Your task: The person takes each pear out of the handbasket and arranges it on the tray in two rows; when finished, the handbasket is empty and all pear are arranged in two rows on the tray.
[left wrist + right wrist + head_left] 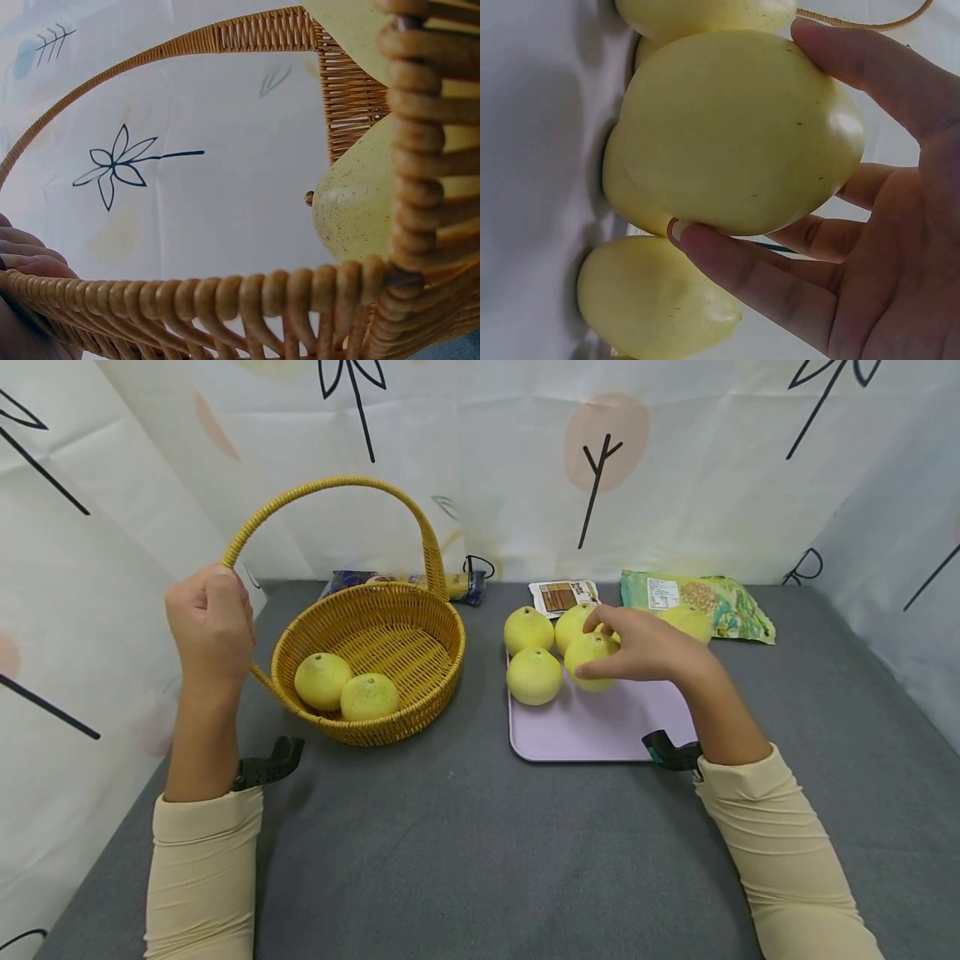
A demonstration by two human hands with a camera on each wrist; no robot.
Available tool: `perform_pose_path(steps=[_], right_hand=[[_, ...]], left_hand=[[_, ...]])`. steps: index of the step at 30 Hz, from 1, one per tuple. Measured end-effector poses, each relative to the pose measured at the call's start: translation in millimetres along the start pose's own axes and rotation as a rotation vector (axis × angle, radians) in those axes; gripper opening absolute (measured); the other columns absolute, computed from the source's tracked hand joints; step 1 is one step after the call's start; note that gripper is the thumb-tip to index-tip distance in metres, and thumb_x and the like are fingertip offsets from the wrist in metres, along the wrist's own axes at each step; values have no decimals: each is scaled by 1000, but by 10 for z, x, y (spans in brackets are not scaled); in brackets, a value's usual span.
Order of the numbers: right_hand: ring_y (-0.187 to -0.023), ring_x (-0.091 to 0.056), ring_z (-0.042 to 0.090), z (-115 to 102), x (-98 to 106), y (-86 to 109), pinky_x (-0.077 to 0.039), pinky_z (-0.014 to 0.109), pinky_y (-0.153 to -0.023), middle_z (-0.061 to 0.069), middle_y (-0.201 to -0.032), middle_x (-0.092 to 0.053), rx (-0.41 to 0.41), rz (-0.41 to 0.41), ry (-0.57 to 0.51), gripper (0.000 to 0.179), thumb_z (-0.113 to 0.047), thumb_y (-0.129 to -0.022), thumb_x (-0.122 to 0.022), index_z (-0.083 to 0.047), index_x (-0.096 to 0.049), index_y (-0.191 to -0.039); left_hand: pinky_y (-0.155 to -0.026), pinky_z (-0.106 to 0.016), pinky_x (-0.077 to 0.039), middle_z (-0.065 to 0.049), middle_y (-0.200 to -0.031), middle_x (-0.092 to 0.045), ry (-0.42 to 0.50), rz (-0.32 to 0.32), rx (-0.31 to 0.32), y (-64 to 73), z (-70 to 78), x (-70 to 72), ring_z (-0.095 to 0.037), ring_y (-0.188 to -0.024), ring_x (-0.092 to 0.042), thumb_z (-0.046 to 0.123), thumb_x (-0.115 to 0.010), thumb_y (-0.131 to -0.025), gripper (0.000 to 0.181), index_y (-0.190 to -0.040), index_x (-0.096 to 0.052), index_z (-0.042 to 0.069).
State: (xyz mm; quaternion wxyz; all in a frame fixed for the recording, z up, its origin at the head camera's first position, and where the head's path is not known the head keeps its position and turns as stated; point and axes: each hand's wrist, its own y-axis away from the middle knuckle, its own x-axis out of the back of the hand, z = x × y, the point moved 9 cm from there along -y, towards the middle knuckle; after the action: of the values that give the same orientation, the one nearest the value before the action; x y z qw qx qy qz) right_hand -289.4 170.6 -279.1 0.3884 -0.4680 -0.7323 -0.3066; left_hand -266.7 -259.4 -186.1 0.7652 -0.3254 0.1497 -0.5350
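My left hand (210,620) curls in a fist round the basket handle (345,482). My right hand (645,645), forearm slanting inward, pinches a yellow fruit (587,662) between thumb and fingers, at the tray (600,731), beside other fruits (534,677).

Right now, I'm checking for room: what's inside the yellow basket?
Two yellow fruits lie inside the basket, toward its near left. The woven bottom shows beside them; what lies directly beneath them is hidden.
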Motion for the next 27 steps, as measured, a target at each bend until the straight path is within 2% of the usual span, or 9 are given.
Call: perform_pose_path(steps=[7, 14, 27], right_hand=[[-109, -55, 37, 60, -88, -57, -45, 52, -86, 26, -124, -56, -4, -24, -12, 58, -30, -83, -81, 0, -53, -125], [-95, -54, 31, 49, -161, -85, -44, 46, -78, 21, -115, -59, -7, -35, 16, 57, -28, -82, -81, 1, -53, -122], [-92, -53, 30, 82, -190, -97, -43, 46, -77, 17, -111, -61, -23, -28, 69, 55, -28, -80, -83, -2, -56, -119]], left_hand=[[-37, -22, -17, 0, -44, -32, -21, 6, 28, 5, -14, 9, -12, -36, -23, 9, -34, -97, 43, -55, -35, -1], [-37, -23, -16, 0, -44, -31, -13, 2, 38, 7, -23, 7, -12, -36, -22, 9, -34, -97, 43, -55, -35, -1], [-36, -23, -15, 0, -43, -31, 19, 2, 39, 2, -17, -2, -12, -35, -22, 9, -35, -97, 43, -55, -35, -1]])
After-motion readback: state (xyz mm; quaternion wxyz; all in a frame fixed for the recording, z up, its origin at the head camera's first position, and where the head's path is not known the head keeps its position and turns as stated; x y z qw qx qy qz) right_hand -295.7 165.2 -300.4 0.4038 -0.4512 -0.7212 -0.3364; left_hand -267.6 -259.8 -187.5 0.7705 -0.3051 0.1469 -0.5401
